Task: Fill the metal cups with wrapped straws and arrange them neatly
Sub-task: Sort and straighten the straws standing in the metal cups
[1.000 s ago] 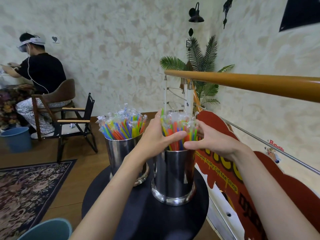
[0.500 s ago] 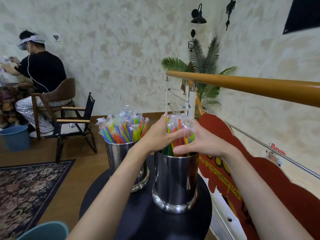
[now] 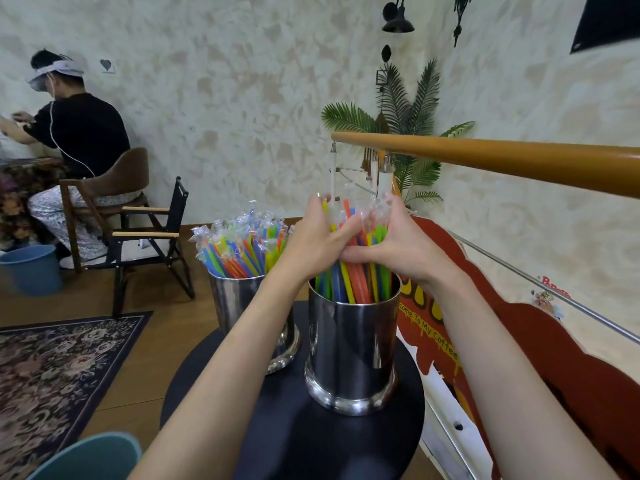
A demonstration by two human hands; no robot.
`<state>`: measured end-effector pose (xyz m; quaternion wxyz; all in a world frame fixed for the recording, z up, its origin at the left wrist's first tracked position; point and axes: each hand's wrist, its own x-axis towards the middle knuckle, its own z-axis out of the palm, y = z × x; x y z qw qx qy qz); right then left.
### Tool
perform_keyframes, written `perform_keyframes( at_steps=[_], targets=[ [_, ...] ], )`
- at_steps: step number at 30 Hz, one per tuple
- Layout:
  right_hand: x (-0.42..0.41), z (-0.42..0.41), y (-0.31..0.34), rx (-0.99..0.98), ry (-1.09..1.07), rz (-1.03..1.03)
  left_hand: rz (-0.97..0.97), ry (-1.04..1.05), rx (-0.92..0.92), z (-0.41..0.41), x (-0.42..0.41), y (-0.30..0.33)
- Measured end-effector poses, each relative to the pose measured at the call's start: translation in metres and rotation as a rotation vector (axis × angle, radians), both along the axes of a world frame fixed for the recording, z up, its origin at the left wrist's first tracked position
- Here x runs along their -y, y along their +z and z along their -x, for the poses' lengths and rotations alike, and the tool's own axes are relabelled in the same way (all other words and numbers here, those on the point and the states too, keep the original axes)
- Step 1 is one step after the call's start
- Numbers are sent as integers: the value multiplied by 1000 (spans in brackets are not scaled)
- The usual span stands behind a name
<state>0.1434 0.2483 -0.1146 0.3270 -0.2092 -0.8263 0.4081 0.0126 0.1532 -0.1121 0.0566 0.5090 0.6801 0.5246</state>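
Both hands, left hand [image 3: 317, 239] and right hand [image 3: 398, 242], clasp a bundle of wrapped straws [image 3: 353, 271] standing in the near metal cup [image 3: 351, 348], which sits near the right edge of the round black table [image 3: 311, 441]. The far cup [image 3: 239, 306], just left, is full.

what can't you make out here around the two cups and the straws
Head view only:
- Middle of the held straws: covered by the left hand and right hand.
- Their lower ends: hidden inside the near cup.
- Far cup: right side hidden by the left forearm.
- Round table: front edge covered by both forearms.
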Motion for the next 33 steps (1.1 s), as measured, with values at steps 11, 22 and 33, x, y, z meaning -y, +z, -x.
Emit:
perform_keyframes(
  at_steps=[11,22,33],
  targets=[
    [-5,-11,-14,-31,-110,-22,36,-83,220,5,7,-8],
    [-6,-33,-22,187,-21,96,-4,25,110,-6,30,-32],
    [6,-55,-49,308,29,192,290,241,-379,-10,80,-23]
  ],
)
